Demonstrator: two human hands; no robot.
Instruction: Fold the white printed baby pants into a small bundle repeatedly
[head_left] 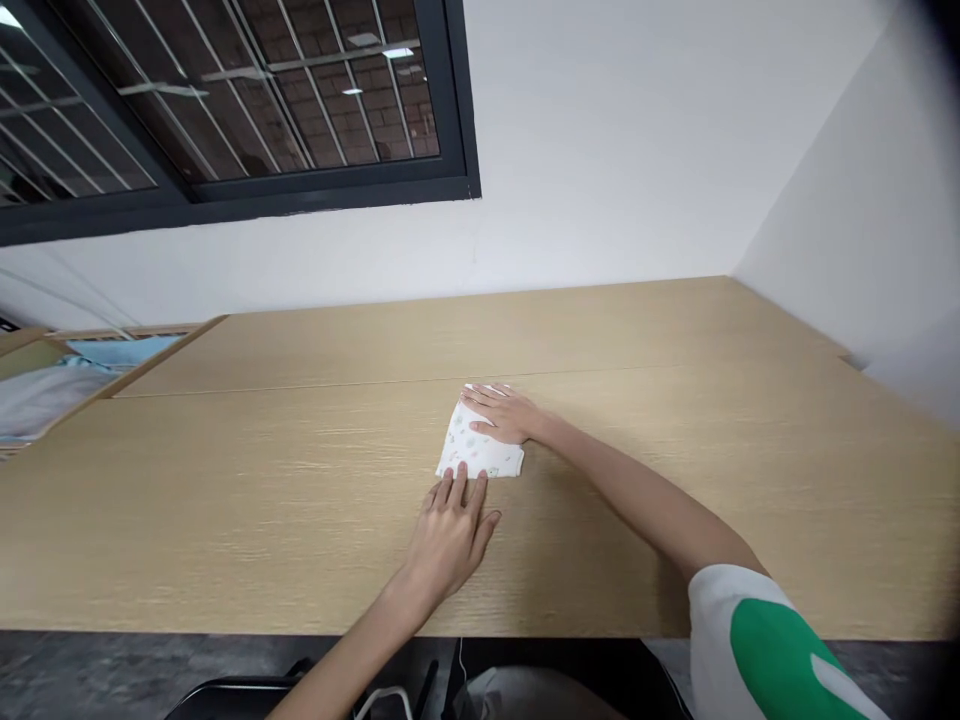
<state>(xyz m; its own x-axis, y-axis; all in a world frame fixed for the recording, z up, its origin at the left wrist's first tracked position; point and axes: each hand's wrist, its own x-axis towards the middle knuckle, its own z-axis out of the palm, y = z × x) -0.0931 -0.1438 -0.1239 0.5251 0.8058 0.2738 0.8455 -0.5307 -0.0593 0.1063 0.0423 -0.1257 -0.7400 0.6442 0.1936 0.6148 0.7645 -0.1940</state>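
A small folded white cloth (469, 448) with a faint printed pattern lies flat near the middle of the wooden table. Across its upper right part rests my right hand (504, 412), palm down with the fingers stretched toward the left. My left hand (451, 525) touches the cloth's near edge with spread fingertips, its thumb apart and pointing right. Neither hand grips anything. The part of the cloth beneath my right palm is hidden.
The light wooden table (247, 500) has a seam running across it. A white wall (600, 150) and a dark-framed barred window (322, 190) stand behind. At the left is a bed-like frame with pale bedding (67, 395). A black chair (232, 698) sits below the near edge.
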